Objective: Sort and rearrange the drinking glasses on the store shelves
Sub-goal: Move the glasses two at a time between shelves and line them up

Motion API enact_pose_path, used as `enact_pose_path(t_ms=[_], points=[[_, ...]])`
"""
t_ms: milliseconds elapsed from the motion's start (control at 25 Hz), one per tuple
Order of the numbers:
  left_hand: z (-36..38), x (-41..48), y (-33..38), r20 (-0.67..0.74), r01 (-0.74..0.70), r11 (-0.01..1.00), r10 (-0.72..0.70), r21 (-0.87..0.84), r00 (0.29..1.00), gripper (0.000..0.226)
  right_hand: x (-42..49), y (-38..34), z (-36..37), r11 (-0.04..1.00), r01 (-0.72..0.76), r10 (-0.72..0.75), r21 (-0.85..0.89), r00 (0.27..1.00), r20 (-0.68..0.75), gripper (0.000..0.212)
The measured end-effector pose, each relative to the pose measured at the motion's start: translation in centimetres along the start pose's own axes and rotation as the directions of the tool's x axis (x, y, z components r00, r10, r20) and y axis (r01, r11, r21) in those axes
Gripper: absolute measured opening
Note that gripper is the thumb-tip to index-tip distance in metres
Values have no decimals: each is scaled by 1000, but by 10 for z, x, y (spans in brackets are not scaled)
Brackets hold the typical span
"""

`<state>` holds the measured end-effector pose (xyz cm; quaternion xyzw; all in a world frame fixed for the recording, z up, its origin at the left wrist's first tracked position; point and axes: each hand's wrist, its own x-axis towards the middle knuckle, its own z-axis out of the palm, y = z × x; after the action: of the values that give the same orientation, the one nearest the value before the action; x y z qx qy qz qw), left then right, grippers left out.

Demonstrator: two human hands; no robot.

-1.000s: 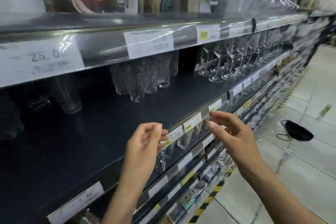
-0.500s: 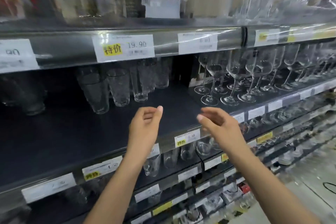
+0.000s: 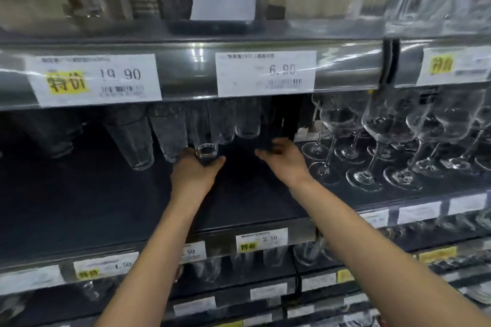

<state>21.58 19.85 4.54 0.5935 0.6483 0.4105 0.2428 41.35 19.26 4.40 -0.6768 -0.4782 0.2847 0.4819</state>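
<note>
Several tall clear tumblers [image 3: 132,138] stand at the back of the dark middle shelf [image 3: 87,202]. My left hand [image 3: 193,171] reaches in and grips the base of one narrow tumbler [image 3: 206,151] at the front of that group. My right hand [image 3: 283,160] hovers a little to the right over bare shelf, fingers loosely extended and holding nothing. It lies between the tumblers and a cluster of stemmed wine glasses [image 3: 382,138] on the right.
The upper shelf edge [image 3: 186,71] with price tags 19.90 and 6.90 hangs low over the glasses. Wrapped goods sit above it. Lower shelves [image 3: 239,263] hold more small glasses behind price labels. The wine glass feet stand close to my right wrist.
Both hands have moved from the shelf's front edge deep into the middle shelf. My left hand has taken hold of a tumbler's base. The view has turned to face the shelves.
</note>
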Motion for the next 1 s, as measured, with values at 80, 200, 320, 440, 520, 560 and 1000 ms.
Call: enact_pose_path(t_ms=[80,200,320,440,520,560,1000], points=[[5,8,0,-55,14,1000,-13,8,998,56,26,1,9,999,31,-31,-10,999,29,52],[12,15,-1,-91,65,998,-67,-17,994,58,57,3,24,998,46,-44,-42,997,63,57],[18,22,0,-123,89,996,-91,-26,988,58,82,6,36,992,43,-30,-120,995,100,71],[21,26,2,-140,92,995,-95,-24,986,60,98,0,42,992,39,-22,-117,989,145,89],[26,28,5,-148,93,996,-94,-15,985,62,106,-3,44,994,48,-32,-103,989,147,92],[28,30,7,-153,93,996,-92,-6,984,63,109,-5,45,993,55,-38,-107,988,150,91],[30,42,15,-230,100,967,-45,233,972,59,107,-7,47,955,199,-172,-221,976,136,77]])
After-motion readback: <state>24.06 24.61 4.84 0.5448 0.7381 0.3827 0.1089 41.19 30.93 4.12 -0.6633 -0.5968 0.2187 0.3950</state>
